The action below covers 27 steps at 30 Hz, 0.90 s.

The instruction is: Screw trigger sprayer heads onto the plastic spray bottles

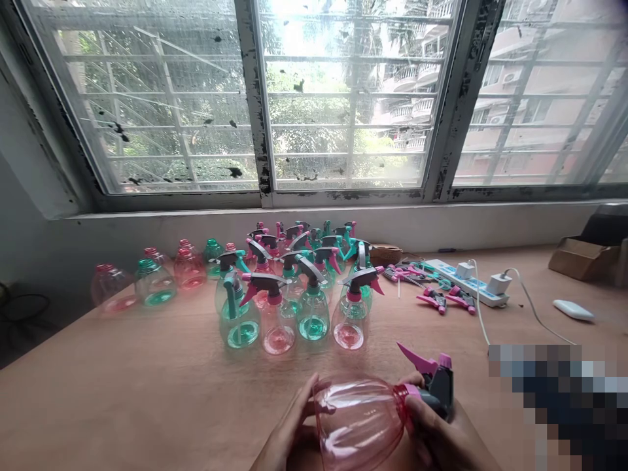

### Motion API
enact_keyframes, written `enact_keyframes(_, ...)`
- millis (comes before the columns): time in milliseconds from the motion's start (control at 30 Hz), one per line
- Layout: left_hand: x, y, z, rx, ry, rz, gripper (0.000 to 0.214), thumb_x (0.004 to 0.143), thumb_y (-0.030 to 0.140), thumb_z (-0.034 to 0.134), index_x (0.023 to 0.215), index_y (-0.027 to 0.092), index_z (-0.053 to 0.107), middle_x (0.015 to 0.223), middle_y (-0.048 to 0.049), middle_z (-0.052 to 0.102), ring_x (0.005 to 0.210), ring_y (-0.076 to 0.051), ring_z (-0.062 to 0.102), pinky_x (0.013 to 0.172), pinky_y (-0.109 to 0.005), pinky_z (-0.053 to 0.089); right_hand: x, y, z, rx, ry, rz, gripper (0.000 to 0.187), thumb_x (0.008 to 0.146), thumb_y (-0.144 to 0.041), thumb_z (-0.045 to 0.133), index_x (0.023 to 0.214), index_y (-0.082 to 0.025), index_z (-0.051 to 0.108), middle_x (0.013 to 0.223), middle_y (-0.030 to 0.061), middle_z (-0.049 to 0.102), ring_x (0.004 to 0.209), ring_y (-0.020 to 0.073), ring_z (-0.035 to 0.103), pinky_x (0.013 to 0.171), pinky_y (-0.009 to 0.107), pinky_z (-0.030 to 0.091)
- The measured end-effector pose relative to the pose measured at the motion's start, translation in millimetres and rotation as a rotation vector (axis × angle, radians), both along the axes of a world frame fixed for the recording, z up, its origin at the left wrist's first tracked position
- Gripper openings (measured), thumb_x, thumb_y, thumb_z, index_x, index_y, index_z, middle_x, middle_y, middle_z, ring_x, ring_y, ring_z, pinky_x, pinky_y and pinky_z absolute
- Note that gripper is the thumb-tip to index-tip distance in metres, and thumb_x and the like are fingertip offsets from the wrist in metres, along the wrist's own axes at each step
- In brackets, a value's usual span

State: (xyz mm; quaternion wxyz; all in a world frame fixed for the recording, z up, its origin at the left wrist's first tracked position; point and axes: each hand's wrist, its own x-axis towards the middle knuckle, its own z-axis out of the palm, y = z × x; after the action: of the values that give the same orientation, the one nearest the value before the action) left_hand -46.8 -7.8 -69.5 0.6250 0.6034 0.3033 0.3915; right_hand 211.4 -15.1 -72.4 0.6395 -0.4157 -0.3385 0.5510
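Note:
A clear pink spray bottle point(360, 418) lies sideways between my two hands, close to me above the table. My left hand point(289, 425) is closed around its base end, with some fingers seen through the plastic. At the neck, my right hand point(441, 428) grips the pink collar of the spray head point(439, 383), which is black with a pink trigger pointing up and left. The head sits on the bottle's mouth; whether it is fully tight I cannot tell. Beyond my hands stand several pink and green spray bottles point(313, 317) with heads on.
Several bottles without heads point(156, 288) stand at the left. Loose spray heads point(432, 299) lie right of the group, beside a white power strip point(471, 284) with cables. A white mouse-like object point(573, 310) and a cardboard box point(583, 256) are farther right. A blurred patch covers the lower right.

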Motion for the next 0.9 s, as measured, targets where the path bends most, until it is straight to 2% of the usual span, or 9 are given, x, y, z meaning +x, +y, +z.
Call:
enact_keyframes(100, 0.7, -0.6, -4.3, 0.089, -0.02, 0.024, 0.085, 0.082, 0.053, 0.081, 0.156, 0.043, 0.039, 0.163, -0.0046, 0.04, 0.133, -0.038, 0.055, 0.112, -0.049, 0.047, -0.9, 0.5, 1.3, -0.027, 0.007, 0.022, 0.054, 0.068, -0.06, 0.089, 0.084, -0.018, 0.059, 0.049, -0.0083, 0.054, 0.039, 0.0031, 0.036, 0.043, 0.016, 0.02)
enact_keyframes(200, 1.0, 0.2, -9.3, 0.148, -0.041, 0.05, 0.081, 0.086, 0.048, 0.079, 0.155, 0.048, 0.037, 0.162, -0.005, 0.04, 0.13, -0.035, 0.059, 0.107, -0.046, 0.05, -1.4, -0.3, 2.6, -0.05, -0.003, 0.021, 0.056, 0.067, -0.061, 0.089, 0.084, -0.018, 0.058, 0.047, -0.0091, 0.053, 0.038, 0.0031, 0.035, 0.042, 0.016, 0.02)
enact_keyframes(300, 1.2, 1.4, -7.4, 0.067, -0.018, 0.017, 0.093, 0.078, 0.053, 0.085, 0.156, 0.047, 0.035, 0.153, -0.0064, 0.051, 0.121, -0.034, 0.065, 0.107, -0.048, 0.05, -1.9, -1.6, 4.5, -0.063, -0.035, 0.006, 0.057, 0.066, -0.064, 0.088, 0.084, -0.018, 0.058, 0.044, -0.0097, 0.051, 0.036, 0.0041, 0.035, 0.041, 0.016, 0.021)
enact_keyframes(400, 1.5, 1.1, -2.1, 0.001, 0.001, -0.02, 0.094, 0.073, 0.064, 0.083, 0.155, 0.04, 0.043, 0.14, -0.0081, 0.064, 0.124, -0.037, 0.063, 0.11, -0.049, 0.048, -2.3, -1.9, 5.4, -0.057, -0.025, 0.007, 0.058, 0.065, -0.063, 0.089, 0.084, -0.018, 0.058, 0.045, -0.0091, 0.052, 0.036, 0.0041, 0.036, 0.041, 0.016, 0.023)
enact_keyframes(467, 1.2, 0.5, -1.4, 0.015, 0.005, -0.012, 0.091, 0.075, 0.066, 0.08, 0.155, 0.038, 0.044, 0.142, -0.0085, 0.062, 0.125, -0.037, 0.062, 0.11, -0.05, 0.048, -2.2, -1.2, 4.7, -0.055, -0.011, 0.01, 0.058, 0.065, -0.062, 0.09, 0.086, -0.019, 0.057, 0.046, -0.0089, 0.054, 0.037, 0.0042, 0.037, 0.041, 0.015, 0.023)
enact_keyframes(633, -2.3, 1.2, -8.3, 0.108, 0.001, 0.005, 0.086, 0.084, 0.047, 0.081, 0.157, 0.044, 0.036, 0.16, -0.0063, 0.044, 0.127, -0.034, 0.06, 0.105, -0.043, 0.052, 0.3, 1.4, 0.2, -0.043, -0.022, 0.019, 0.056, 0.069, -0.061, 0.087, 0.088, -0.019, 0.057, 0.047, -0.0087, 0.056, 0.034, 0.0041, 0.038, 0.039, 0.016, 0.023)
enact_keyframes(767, 0.1, 1.2, -4.0, 0.052, 0.007, 0.016, 0.09, 0.082, 0.049, 0.082, 0.157, 0.044, 0.035, 0.159, -0.0049, 0.047, 0.128, -0.033, 0.061, 0.108, -0.045, 0.051, 2.4, 1.7, -2.3, -0.043, -0.027, 0.038, 0.056, 0.07, -0.061, 0.087, 0.089, -0.018, 0.057, 0.048, -0.0081, 0.059, 0.033, 0.0039, 0.041, 0.039, 0.015, 0.024)
enact_keyframes(900, 7.2, 0.2, 2.9, -0.059, -0.013, -0.021, 0.088, 0.08, 0.056, 0.081, 0.156, 0.04, 0.039, 0.156, -0.0042, 0.053, 0.135, -0.037, 0.059, 0.118, -0.05, 0.041, 3.7, 1.6, -4.0, -0.037, -0.04, 0.047, 0.055, 0.071, -0.061, 0.087, 0.09, -0.018, 0.057, 0.049, -0.0081, 0.058, 0.035, 0.0037, 0.041, 0.04, 0.015, 0.026)
